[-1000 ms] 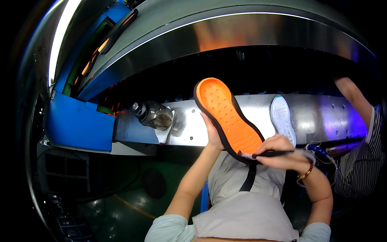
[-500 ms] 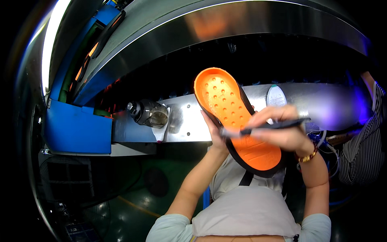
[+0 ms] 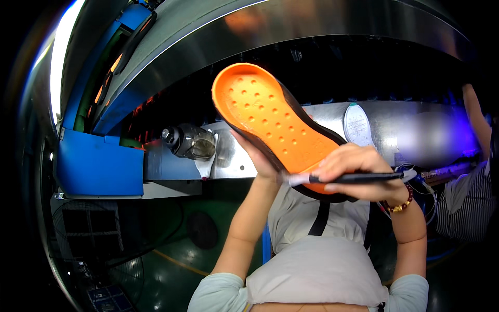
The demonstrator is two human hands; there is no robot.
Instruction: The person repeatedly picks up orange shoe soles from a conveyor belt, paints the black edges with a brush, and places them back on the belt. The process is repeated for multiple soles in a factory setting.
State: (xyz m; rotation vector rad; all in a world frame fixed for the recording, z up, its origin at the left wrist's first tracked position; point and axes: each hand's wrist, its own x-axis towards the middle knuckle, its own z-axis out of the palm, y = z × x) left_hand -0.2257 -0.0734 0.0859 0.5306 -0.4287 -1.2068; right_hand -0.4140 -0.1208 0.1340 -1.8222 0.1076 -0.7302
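A shoe sole (image 3: 270,114), orange on its dimpled inner face with a black outer edge, is tilted in front of me above the bench edge. My left hand (image 3: 260,161) is closed round its left side from below; part of the fingers is hidden behind it. In my right hand (image 3: 358,169) is a brush (image 3: 364,178) with a black handle and a blurred whitish tip. This tip lies at the left edge of the sole's near end, close to my left hand. Whether the tip touches the edge I cannot tell.
On the metal bench (image 3: 231,143) a clear bottle with a black lid (image 3: 189,141) lies at left, and a white sole-shaped piece (image 3: 357,125) at right. A blue machine housing (image 3: 101,166) stands left. Beyond, a conveyor (image 3: 171,47) curves past. Another person's arm (image 3: 478,122) shows at far right.
The sole has moved up and left in my left hand and tilted more. My right hand has shifted slightly down and right, and the brush tip is still at the sole's left edge.
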